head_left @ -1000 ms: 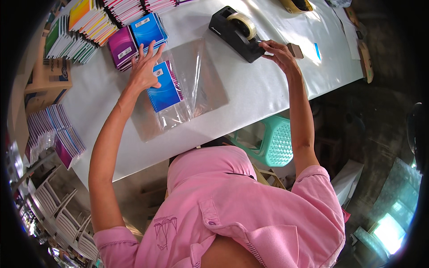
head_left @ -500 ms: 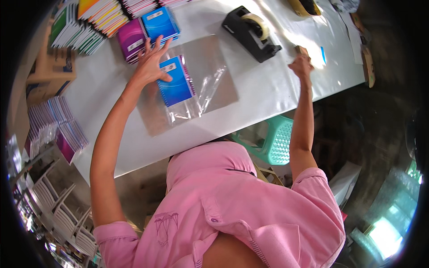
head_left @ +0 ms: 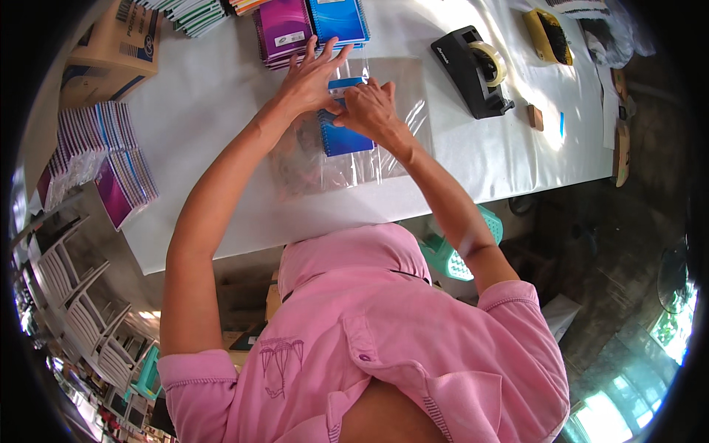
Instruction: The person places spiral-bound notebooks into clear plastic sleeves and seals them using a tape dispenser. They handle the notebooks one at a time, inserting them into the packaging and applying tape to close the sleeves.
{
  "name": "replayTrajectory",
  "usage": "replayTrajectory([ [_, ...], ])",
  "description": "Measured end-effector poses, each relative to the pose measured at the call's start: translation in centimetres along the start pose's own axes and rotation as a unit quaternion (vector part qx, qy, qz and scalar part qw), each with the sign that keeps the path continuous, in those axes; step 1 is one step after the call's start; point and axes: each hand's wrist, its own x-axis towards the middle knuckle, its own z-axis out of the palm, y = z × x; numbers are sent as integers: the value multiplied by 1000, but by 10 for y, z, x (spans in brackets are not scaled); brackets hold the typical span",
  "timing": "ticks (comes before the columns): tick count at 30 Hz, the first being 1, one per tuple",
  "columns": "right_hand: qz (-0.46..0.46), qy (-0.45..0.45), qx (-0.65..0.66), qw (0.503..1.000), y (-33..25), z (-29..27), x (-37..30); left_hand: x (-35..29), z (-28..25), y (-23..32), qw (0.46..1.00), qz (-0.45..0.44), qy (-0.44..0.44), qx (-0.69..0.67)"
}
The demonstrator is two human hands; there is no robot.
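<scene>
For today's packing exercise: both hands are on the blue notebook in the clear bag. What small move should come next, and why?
Probably press down the bag's top edge: the right hand and left hand meet at the top of the blue notebook, which lies inside the clear bag.

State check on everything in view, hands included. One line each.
left hand: open, fingers spread, pressing the clear plastic bag
right hand: fingers curled on the blue notebook's top edge
blue notebook: lying flat inside the bag
clear plastic bag: flat on the table, crinkled
tape dispenser: upright, roll loaded, untouched
</scene>
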Motion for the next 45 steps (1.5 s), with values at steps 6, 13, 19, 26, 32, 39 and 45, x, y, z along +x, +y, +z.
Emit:
replayTrajectory([
  [6, 33, -156, -88, 983, -7, -15, 13, 1, -2, 1, 1000, 7, -16, 17],
  [13, 68, -197, 137, 968, 55, 3, 11, -38, 2, 8, 972, -1, 222, -70],
  [19, 74, -36, 345, 935, 58, 50, -14, -88, 43, 20, 981, -175, 78, -44],
  [26, 7, 56, 613, 788, 45, 13, -67, -124, 8, 58, 719, -144, 106, -671],
  [32, -83, 140, 546, 822, 43, 26, -66, -120, 20, 52, 773, -122, 101, -614],
  [39, -152, 184, 598, 765, 63, 31, -75, -131, 38, 57, 770, -46, 258, -582],
  [45, -154, 193, 529, 812, 55, 28, -76, -125, 14, 53, 924, 14, 269, -271],
])
